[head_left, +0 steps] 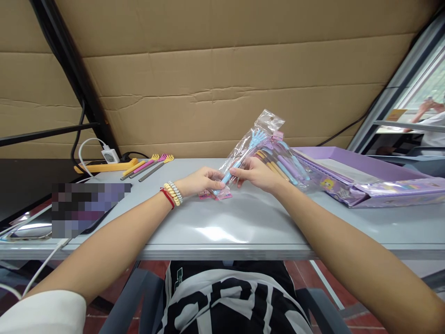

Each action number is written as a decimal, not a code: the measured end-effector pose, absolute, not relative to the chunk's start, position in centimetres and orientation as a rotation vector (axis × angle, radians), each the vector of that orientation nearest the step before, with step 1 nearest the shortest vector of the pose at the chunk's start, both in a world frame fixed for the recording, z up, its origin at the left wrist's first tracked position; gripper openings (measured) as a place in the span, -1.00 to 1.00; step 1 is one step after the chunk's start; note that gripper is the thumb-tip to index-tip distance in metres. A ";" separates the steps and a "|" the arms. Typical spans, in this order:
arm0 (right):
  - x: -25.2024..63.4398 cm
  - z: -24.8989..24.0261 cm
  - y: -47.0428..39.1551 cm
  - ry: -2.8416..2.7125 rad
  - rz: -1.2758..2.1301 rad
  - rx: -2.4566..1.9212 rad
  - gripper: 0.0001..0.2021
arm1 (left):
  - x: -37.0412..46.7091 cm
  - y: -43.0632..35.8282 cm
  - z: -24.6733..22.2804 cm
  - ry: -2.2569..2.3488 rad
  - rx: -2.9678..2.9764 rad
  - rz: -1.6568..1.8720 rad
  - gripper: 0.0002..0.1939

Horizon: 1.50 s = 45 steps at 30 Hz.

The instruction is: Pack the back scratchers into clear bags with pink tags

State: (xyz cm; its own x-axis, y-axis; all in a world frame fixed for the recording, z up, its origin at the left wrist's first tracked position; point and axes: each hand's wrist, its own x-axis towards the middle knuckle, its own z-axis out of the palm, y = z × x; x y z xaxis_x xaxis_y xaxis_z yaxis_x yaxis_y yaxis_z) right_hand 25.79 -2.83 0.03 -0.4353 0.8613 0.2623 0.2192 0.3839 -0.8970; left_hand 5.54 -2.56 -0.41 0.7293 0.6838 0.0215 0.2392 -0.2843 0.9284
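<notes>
A light blue back scratcher (256, 138) with a hand-shaped head lies inside a clear plastic bag (269, 120), tilted up to the right above the table. My left hand (205, 181) pinches the lower end of the bag and handle. Gripping the handle a little higher, through or at the bag, is my right hand (255, 174). Several other bagged back scratchers (288, 167) in blue, purple and orange lie just behind and right of my right hand. Small pink cards (222, 194) show under my left hand.
A purple open box (385, 199) stands on the right of the grey table (222, 227). Loose telescopic back scratchers (153, 167) lie at the back left, near a yellow power strip (104, 167) with a white charger (110, 154). A phone (104, 208) lies left. Cardboard (222, 69) walls the back.
</notes>
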 end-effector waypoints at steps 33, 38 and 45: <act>25.6 -2.3 -1.4 -2.471 0.446 -1.214 -0.65 | 0.9 2.1 -1.4 1.100 1.912 0.461 -0.76; 26.6 -1.9 -0.7 -2.299 0.539 -1.165 -0.78 | 1.0 2.0 -1.4 1.111 1.957 0.411 -0.73; 30.1 -1.9 1.2 -1.818 0.183 -1.498 -0.91 | 1.1 2.1 -1.3 1.102 2.047 0.341 -0.71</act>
State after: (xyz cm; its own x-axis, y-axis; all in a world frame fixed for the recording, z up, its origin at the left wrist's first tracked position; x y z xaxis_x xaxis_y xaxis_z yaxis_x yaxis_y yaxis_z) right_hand 30.07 1.17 -1.89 -0.0239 0.8894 0.4566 0.7806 0.3019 -0.5473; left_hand 1.12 2.07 -1.35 0.5898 0.7989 -0.1181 0.5921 -0.3284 0.7359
